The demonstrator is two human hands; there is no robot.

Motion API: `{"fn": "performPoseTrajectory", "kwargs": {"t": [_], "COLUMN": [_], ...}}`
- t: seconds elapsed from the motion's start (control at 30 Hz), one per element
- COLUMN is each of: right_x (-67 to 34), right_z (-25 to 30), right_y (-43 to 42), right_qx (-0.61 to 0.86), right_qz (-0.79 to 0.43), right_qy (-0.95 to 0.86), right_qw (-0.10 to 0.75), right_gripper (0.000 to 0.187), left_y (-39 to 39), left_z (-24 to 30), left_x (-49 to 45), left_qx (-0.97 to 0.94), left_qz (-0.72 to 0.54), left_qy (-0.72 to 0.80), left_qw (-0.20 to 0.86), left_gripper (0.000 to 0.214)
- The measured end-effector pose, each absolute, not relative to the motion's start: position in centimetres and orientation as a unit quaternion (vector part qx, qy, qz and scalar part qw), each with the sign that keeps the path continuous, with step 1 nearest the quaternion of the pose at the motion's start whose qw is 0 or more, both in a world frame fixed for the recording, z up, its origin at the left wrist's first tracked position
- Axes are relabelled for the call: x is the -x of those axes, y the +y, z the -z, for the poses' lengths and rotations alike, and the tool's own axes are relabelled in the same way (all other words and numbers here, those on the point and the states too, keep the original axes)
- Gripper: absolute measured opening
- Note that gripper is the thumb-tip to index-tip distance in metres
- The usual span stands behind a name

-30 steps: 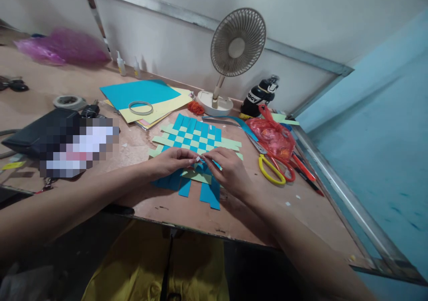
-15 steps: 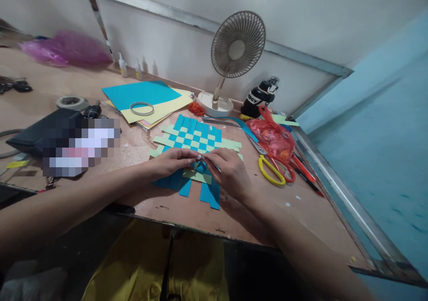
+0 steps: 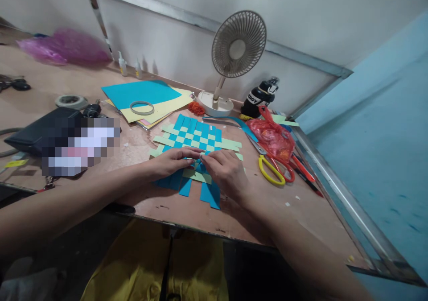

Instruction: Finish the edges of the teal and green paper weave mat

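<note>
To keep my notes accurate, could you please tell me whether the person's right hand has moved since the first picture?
Yes, slightly: the right hand has shifted left, toward the left hand, judged against the woven paper mat.

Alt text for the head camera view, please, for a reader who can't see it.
The left hand and right hand meet over a woven mat of blue and pale green paper strips on a wooden workbench. Yellow-handled scissors lie to the right, a desk fan behind.

The left hand (image 3: 170, 162) and right hand (image 3: 227, 171) are bare; a mustard-yellow cloth garment (image 3: 133, 261) with a thin black strap (image 3: 166, 265) shows below them.
</note>
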State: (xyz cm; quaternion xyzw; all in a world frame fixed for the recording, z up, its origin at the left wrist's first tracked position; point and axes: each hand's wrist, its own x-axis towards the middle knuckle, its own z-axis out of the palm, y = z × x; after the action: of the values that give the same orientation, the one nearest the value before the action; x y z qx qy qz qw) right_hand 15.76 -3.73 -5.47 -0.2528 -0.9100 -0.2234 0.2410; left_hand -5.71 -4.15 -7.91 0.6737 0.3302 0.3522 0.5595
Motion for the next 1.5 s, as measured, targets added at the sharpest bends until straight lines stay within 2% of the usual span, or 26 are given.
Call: {"fn": "performPoseTrajectory", "kwargs": {"t": [0.8, 1.27, 1.5], "right_x": [-15.8, -15.9, -15.7], "right_z": [5.4, 5.6, 5.2], "right_y": [-3.5, -3.3, -3.3], "right_qx": [0.249, 0.258, 0.24], "right_qz": [0.223, 0.179, 0.18], "right_qy": [-0.909, -0.918, -0.916], "right_qw": [0.249, 0.241, 0.267], "right_gripper": [0.02, 0.021, 0.02], "left_y": [-3.8, -3.7, -3.9], "left_z": [8.6, 8.9, 8.5], "left_x": [5.8, 5.8, 5.7], "left_qx": [-0.701, -0.724, -0.734], "left_qz": [-0.347, -0.346, -0.337], "left_qy": [0.312, 0.322, 0.32], "left_qw": [0.538, 0.502, 0.495], "left_gripper": [0.031, 0.03, 0.033]}}
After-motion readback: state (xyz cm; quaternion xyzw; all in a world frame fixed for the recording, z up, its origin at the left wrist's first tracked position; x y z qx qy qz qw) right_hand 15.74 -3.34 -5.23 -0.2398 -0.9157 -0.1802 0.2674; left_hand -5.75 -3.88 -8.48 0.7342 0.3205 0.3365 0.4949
